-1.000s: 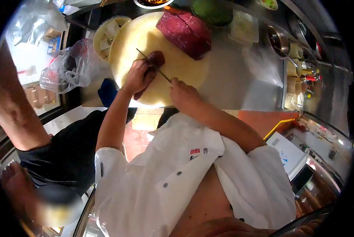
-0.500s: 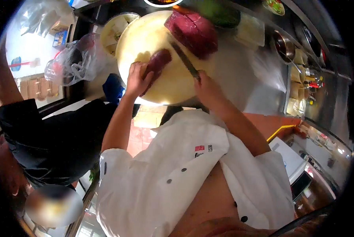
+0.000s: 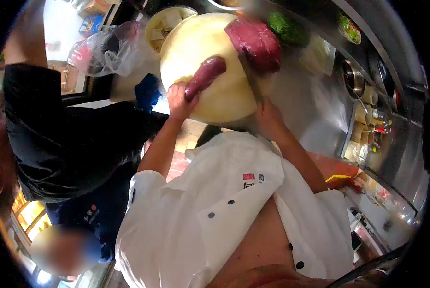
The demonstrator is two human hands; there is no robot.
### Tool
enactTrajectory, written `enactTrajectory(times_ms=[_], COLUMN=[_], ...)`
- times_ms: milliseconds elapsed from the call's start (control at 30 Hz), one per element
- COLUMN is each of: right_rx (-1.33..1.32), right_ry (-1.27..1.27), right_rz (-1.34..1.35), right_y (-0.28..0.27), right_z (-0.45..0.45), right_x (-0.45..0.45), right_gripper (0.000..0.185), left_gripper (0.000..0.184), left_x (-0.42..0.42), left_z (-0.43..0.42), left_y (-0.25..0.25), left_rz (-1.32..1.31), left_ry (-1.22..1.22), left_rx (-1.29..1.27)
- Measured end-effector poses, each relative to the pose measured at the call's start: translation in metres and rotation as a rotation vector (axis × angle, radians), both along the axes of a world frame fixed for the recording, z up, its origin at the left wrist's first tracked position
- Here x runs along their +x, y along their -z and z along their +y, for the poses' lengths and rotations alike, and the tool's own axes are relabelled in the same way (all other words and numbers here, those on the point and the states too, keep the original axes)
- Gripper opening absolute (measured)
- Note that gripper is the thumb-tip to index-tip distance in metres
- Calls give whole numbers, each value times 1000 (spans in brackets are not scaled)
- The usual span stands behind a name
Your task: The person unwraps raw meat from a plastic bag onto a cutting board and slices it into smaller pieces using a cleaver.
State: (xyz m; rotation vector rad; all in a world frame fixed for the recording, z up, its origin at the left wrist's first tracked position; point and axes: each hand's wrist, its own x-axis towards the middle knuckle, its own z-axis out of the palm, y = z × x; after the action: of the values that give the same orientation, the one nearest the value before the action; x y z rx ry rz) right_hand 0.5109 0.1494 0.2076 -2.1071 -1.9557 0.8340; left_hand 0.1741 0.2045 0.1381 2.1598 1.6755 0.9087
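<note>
A round, pale cutting board (image 3: 224, 105) lies before me. Across its middle runs a long dark-red strip of raw meat (image 3: 206, 77), its near end gripped by my left hand (image 3: 180, 102), fingers curled round it. My right hand (image 3: 270, 117), at the board's right edge, is closed on the handle of a knife (image 3: 251, 79). The blade points away from me along the right side of the board, blurred, its tip by a large slab of raw red meat (image 3: 258, 45). The strip and the blade are apart.
Beyond the slab lie green vegetables (image 3: 287, 29). A tub (image 3: 152, 36) and plastic bags (image 3: 114, 53) stand left, near a blue cloth (image 3: 147, 91). A person in dark clothes (image 3: 76, 139) is close on my left. Pots (image 3: 353, 79) and seasoning containers (image 3: 361, 125) line the right.
The knife has moved right, from over the board's middle to its right side. The meat strip shows more of its length, with my left hand at its near end. The view has shifted.
</note>
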Motion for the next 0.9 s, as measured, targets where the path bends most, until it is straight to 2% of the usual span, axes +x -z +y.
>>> enactTrajectory(times_ms=[133, 200, 233, 300, 433, 500, 567, 600, 633, 700, 767, 800, 833, 900], right_rx=[40, 56, 72, 36, -20, -28, -40, -60, -81, -57, -45, -66, -86, -62], right_ry=[35, 36, 37, 52, 60, 57, 39, 72, 107, 102, 102, 115, 128, 107], right_rz=[-12, -15, -16, -4, -66, -48, -20, -24, -29, -7, 11, 27, 43, 55], right_y=[7, 10, 10, 4, 11, 12, 12, 11, 10, 10, 8, 5, 3, 6], right_z=[4, 4, 4, 8, 11, 11, 9, 10, 11, 12, 10, 10, 11, 11], right_x=[-1, 0, 0, -3, -3, -1, -3, -3, -4, -3, -2, -3, -3, -1], right_gripper=[25, 25, 25, 25, 26, 28, 30, 31, 33, 34, 36, 35, 35, 33], left_gripper=[50, 43, 43, 40, 43, 44, 47, 49, 51, 53, 54, 58, 65, 63], left_x=[3, 5, 7, 11, -9, -27, -53, -68, -73, -70, -61, -63, -53, -43], left_z=[2, 6, 8, 14, 41, 55, 65, 70, 71, 65, 60, 66, 67, 72], left_y=[-9, -16, -20, -30, -51, -53, -47, -23, -22, -34, -26, -3, -17, -20], left_rz=[-10, 25, 23, 6, 9, -78, 81, -28, -139, -137, -386, -143, -73, 151], left_ry=[-8, 52, 51, 1, 158, 160, 50, 13, -20, -153, -191, -215, -216, -169], left_rx=[35, -124, -123, -280, -142, -206, -225, -300, -374, -436, -484, -428, -468, -509])
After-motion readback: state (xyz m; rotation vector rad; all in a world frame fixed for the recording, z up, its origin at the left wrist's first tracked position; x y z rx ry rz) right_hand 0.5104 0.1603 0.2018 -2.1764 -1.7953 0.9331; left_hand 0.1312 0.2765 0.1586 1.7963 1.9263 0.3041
